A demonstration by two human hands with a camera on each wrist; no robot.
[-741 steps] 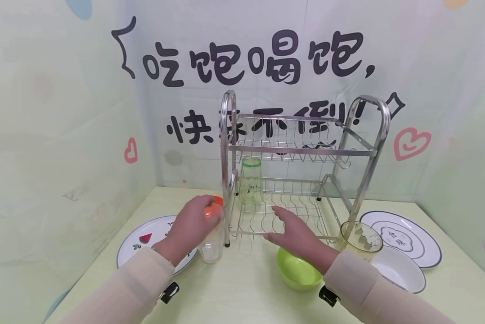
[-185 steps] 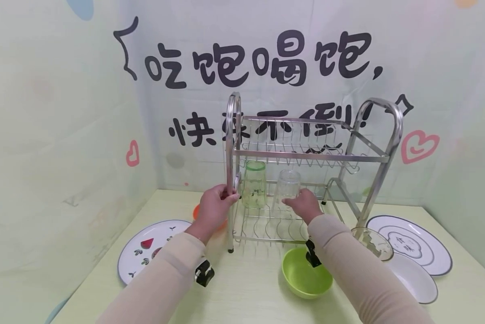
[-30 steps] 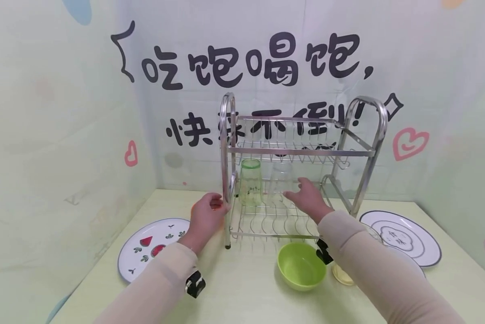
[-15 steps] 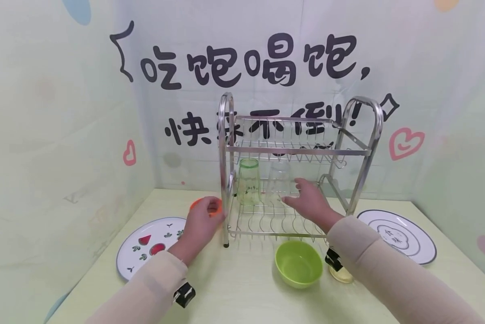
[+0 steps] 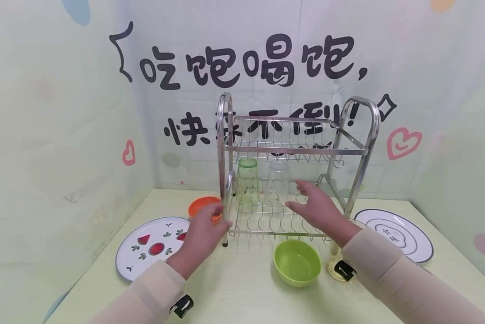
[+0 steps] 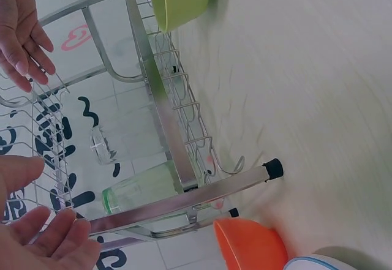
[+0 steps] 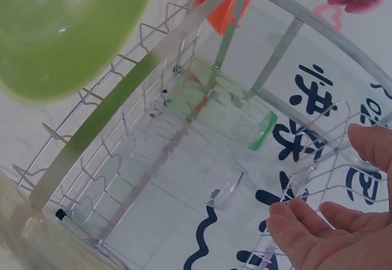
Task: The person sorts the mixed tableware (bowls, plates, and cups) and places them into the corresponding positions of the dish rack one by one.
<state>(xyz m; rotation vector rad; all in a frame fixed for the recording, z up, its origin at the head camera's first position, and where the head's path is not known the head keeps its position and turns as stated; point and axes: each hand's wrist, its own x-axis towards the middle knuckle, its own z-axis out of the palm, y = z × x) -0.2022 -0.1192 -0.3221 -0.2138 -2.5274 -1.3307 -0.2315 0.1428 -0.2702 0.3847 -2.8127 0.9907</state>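
A two-tier metal dish rack (image 5: 295,150) stands on the table. On its lower tier, at the left, are a green-tinted glass (image 5: 248,182) and, beside it, a clear glass (image 5: 277,182). My right hand (image 5: 321,209) hangs before the rack's lower tier, right of the clear glass, fingers spread and holding nothing; the right wrist view shows a gap between hand and glasses. My left hand (image 5: 199,234) is by the rack's left front leg, fingers loosely bent with nothing in them. Behind it sits an orange bowl (image 5: 202,204), partly hidden by that hand.
A green bowl (image 5: 297,263) stands in front of the rack. At the left lies a plate with watermelon pictures (image 5: 149,245). A white patterned plate (image 5: 412,238) lies at the right. A yellowish glass (image 5: 335,270) is mostly hidden behind the right forearm.
Since 24.7 seconds ago the clear glass has come onto the lower tier, beside the green one. Over the last second both hands have drawn back slightly, and more of the orange bowl shows.
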